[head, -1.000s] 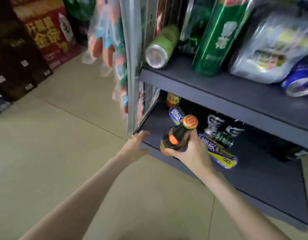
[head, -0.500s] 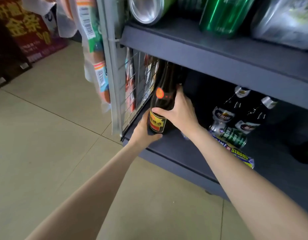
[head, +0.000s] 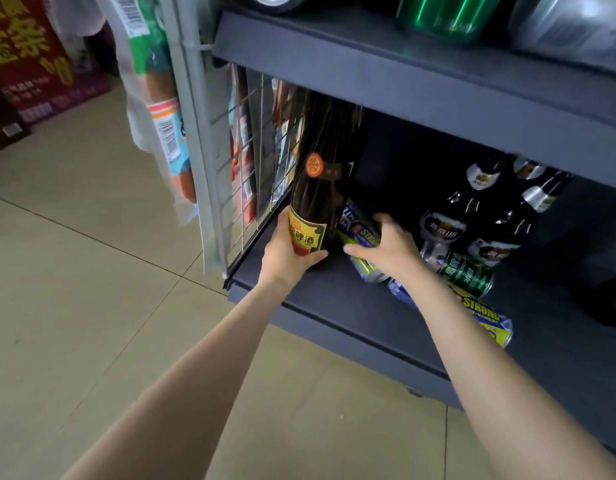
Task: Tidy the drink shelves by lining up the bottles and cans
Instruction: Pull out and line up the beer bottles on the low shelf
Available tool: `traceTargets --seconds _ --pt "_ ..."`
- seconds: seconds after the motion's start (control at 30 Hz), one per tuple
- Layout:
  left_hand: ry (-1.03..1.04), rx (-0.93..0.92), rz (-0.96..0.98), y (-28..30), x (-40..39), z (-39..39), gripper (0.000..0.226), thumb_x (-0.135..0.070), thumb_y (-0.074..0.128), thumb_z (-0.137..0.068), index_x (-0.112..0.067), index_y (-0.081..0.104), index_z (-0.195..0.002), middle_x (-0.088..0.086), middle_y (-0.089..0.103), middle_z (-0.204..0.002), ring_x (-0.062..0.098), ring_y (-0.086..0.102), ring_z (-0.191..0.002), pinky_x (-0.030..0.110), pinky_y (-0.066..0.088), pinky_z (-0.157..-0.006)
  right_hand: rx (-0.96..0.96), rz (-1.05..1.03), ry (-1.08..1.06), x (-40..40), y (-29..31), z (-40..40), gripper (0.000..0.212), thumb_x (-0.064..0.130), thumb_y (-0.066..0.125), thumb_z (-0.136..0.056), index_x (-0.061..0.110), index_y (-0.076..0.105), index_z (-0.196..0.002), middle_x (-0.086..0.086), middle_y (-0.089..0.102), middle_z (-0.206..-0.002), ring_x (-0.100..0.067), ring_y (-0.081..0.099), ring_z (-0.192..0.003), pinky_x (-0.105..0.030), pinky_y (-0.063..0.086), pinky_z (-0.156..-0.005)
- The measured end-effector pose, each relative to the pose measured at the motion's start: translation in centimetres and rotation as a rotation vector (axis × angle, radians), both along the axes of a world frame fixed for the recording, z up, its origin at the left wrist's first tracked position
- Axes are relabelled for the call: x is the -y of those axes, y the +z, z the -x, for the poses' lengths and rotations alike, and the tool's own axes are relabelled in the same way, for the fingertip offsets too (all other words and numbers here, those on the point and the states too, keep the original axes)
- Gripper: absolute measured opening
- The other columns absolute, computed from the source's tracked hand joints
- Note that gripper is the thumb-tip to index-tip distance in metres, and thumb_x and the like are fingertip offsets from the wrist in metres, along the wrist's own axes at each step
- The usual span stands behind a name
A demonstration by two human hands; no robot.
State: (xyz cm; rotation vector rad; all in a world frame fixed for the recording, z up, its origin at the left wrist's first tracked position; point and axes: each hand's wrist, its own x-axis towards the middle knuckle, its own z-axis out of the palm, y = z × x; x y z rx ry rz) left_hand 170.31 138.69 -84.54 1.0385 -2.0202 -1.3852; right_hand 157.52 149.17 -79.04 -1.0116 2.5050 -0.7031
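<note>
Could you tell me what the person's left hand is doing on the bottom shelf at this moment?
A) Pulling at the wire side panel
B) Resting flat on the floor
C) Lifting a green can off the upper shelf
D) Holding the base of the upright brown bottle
D: the left hand wraps round the yellow-labelled base of the upright brown bottle, which stands at the shelf's left end beside the wire side panel.

Hanging snack packets (head: pixel 161 109) beside a red carton (head: pixel 26 57) on tiled floor (head: pixel 74 306).

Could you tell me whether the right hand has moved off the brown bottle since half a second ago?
Yes. The right hand has left the brown bottle by the wire side panel and moved right, onto a lying can.
</note>
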Motion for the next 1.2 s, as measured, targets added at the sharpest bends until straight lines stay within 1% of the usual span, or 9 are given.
traceTargets --seconds 0.1,0.2,0.37,0.5,0.67,0.8,0.97,1.1,1.2 --pt "0.004 0.000 0.013 0.0 -0.1 0.0 0.090 -0.020 0.080 -0.071 -0.021 0.024 -0.142 0.002 0.054 -0.130 0.021 0.050 -0.120 0.035 0.041 -0.099 -0.186 -0.278 0.003 1.0 -2.0 -0.1 0.087 0.041 0.076 -0.073 0.003 0.029 -0.136 -0.019 0.044 -0.134 -0.036 0.043 -0.124 -0.041 0.040 -0.095" --pt "0.006 -0.003 0.009 0.1 -0.1 -0.1 0.092 -0.019 0.080 -0.071 -0.019 0.024 -0.143 0.003 0.054 -0.130 0.021 0.050 -0.120 0.035 0.042 -0.100 -0.300 -0.290 -0.027 2.2 -2.8 -1.2 0.084 0.041 0.073 -0.075 0.000 0.030 -0.135 -0.023 0.044 -0.133 -0.039 0.043 -0.122 -0.041 0.038 -0.097" --pt "0.010 -0.004 0.019 0.3 -0.1 -0.1 0.093 -0.018 0.081 -0.069 -0.021 0.025 -0.143 0.000 0.057 -0.127 0.019 0.054 -0.116 0.031 0.042 -0.099 -0.106 -0.009 -0.176 -0.9 -2.3 -2.4 0.064 0.039 0.072 -0.075 -0.001 0.043 -0.115 -0.019 0.057 -0.117 -0.035 0.053 -0.109 -0.036 0.041 -0.086" --pt "0.026 0.008 0.006 -0.1 0.1 0.4 0.093 -0.023 0.083 -0.066 -0.023 0.027 -0.140 0.000 0.058 -0.124 0.021 0.055 -0.114 0.041 0.045 -0.100 0.089 0.295 -0.279 -5.5 1.4 -2.2 0.046 0.035 0.072 -0.077 0.007 0.050 -0.106 0.005 0.057 -0.086 -0.018 0.053 -0.082 -0.020 0.032 -0.063" --pt "0.019 0.007 0.027 0.4 -1.5 2.3 0.087 -0.021 0.081 -0.069 -0.021 0.030 -0.139 0.002 0.058 -0.124 0.022 0.054 -0.115 0.037 0.044 -0.099 0.142 0.359 -0.300 -10.7 3.1 -0.5 0.047 0.032 0.077 -0.071 0.017 0.053 -0.108 0.011 0.062 -0.091 -0.019 0.066 -0.087 -0.040 0.056 -0.073" --pt "-0.010 0.006 0.053 0.5 -2.5 4.5 0.086 -0.021 0.080 -0.070 -0.021 0.030 -0.140 0.001 0.056 -0.127 0.022 0.051 -0.118 0.037 0.043 -0.099 0.002 0.284 -0.304 -13.2 2.1 0.3 0.056 0.030 0.078 -0.072 0.015 0.051 -0.119 0.008 0.058 -0.093 -0.014 0.057 -0.088 -0.023 0.041 -0.076" --pt "-0.011 -0.007 0.024 0.4 -2.9 7.1 0.086 -0.019 0.080 -0.071 -0.023 0.029 -0.139 -0.001 0.055 -0.128 0.020 0.051 -0.118 0.039 0.044 -0.100 -0.057 0.348 -0.328 -14.3 0.5 0.2 0.072 0.027 0.079 -0.069 0.016 0.044 -0.131 0.007 0.056 -0.102 -0.011 0.054 -0.091 -0.020 0.040 -0.078" --pt "0.006 -0.019 0.024 0.4 -3.2 8.7 0.082 -0.018 0.080 -0.070 -0.023 0.032 -0.135 -0.002 0.056 -0.124 0.020 0.053 -0.115 0.039 0.046 -0.098 -0.052 0.347 -0.301 -14.9 -0.4 0.1 0.074 0.028 0.080 -0.068 0.015 0.043 -0.131 0.000 0.059 -0.110 -0.017 0.058 -0.099 -0.032 0.048 -0.086" --pt "0.007 -0.015 0.033 0.4 -3.3 9.8 0.080 -0.019 0.080 -0.070 -0.022 0.032 -0.135 -0.001 0.057 -0.124 0.019 0.053 -0.116 0.029 0.045 -0.093 -0.007 0.362 -0.310 -15.2 -0.7 0.1 0.073 0.028 0.080 -0.067 0.017 0.044 -0.130 0.001 0.058 -0.107 -0.018 0.059 -0.098 -0.042 0.053 -0.081"
